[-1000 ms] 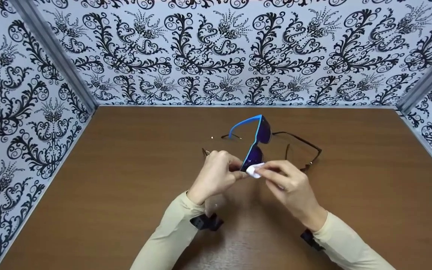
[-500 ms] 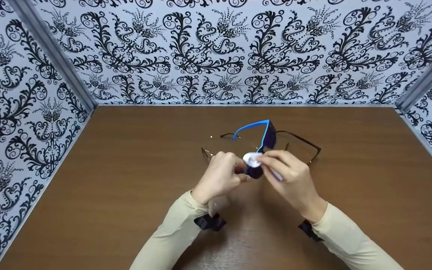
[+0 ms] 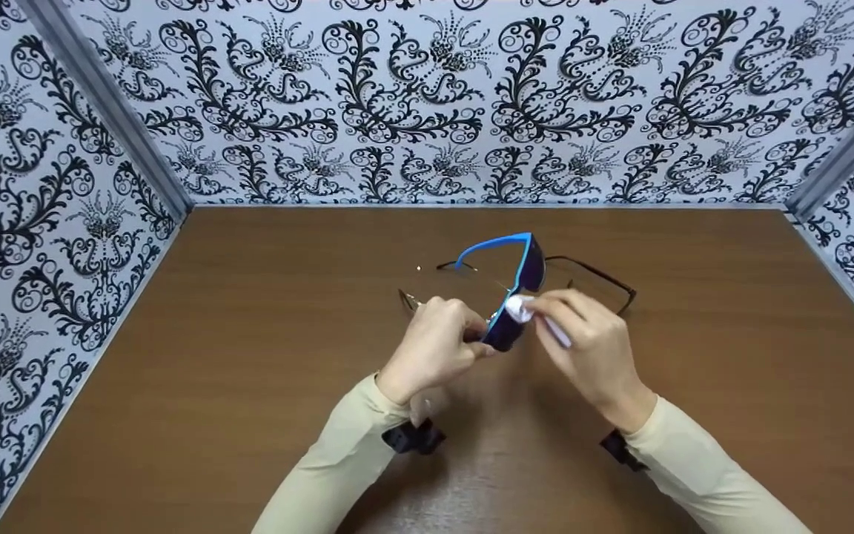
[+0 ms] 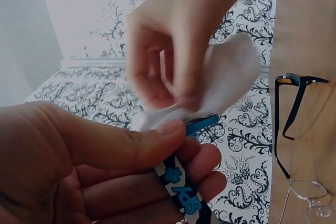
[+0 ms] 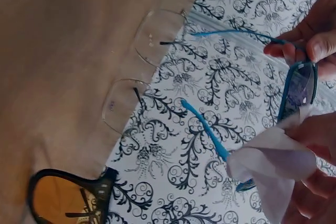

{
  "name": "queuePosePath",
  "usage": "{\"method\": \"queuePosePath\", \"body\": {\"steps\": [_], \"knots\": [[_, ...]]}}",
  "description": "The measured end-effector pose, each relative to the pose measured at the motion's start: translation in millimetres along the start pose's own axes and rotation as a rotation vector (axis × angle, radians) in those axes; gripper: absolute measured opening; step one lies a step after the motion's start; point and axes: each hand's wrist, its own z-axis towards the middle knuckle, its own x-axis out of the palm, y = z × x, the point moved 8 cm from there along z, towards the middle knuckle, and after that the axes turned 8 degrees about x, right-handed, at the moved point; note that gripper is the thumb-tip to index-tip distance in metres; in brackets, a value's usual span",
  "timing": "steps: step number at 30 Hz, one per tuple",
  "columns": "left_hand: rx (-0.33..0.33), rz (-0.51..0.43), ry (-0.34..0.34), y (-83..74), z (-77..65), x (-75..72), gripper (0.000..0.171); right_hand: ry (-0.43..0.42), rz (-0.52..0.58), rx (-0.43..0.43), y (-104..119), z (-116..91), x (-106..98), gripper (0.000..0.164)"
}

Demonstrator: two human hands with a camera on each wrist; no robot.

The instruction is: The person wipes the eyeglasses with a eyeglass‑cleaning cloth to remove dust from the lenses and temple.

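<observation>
Inside table's far edge (image 3: 323, 212), left hand (image 3: 436, 347) is gripping sunglasses (image 3: 534, 268), seemingly bracing them against cloth (image 3: 518, 308) right hand (image 3: 596, 348) is pinching.

On the temple of the blue-framed sunglasses (image 4: 181, 190), seen in the left wrist view, stand light-blue raised letters, turned sideways, that seem to read "spy", with a blue plus sign beside them. Small marks on the clear-lensed glasses (image 5: 112, 106) and pale ones on the orange-lensed glasses (image 5: 58, 200) are too small to read.
</observation>
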Motion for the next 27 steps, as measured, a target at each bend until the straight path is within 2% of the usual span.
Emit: {"method": "queuePosePath", "body": {"steps": [4, 8, 11, 14, 17, 21, 24, 27], "knots": [[0.016, 0.007, -0.008, -1.5, 0.7, 3.0, 0.018, -0.014, 0.039, -0.015, 7.7, 5.8, 0.9, 0.022], [0.012, 0.009, -0.039, 3.2, 0.0, 3.0, 0.02, 0.009, 0.061, -0.127, 20.6, -0.6, 7.4, 0.011], [0.016, 0.008, -0.058, 5.2, -1.2, 1.3, 0.016, 0.016, 0.055, -0.224, 26.5, -11.1, 11.5, 0.018], [0.021, 0.001, -0.063, 5.5, -2.2, 0.5, 0.013, 0.012, 0.024, -0.263, 24.7, -19.8, 12.0, 0.024], [0.007, -0.007, -0.058, 6.5, -3.6, 1.4, 0.008, -0.003, -0.016, -0.217, 15.9, -22.5, 8.1, 0.02], [-0.002, -0.007, -0.041, 6.3, -6.0, 4.8, 0.004, -0.003, -0.025, -0.083, -0.2, -18.8, -0.7, 0.015], [-0.003, -0.014, -0.02, 5.9, -8.6, 8.0, 0.003, -0.011, -0.006, 0.002, -9.5, -15.2, -8.6, 0.017], [-0.007, -0.017, -0.003, 6.6, -10.9, 9.8, 0.004, -0.034, -0.002, 0.043, -15.1, -11.7, -15.5, 0.023]]}}
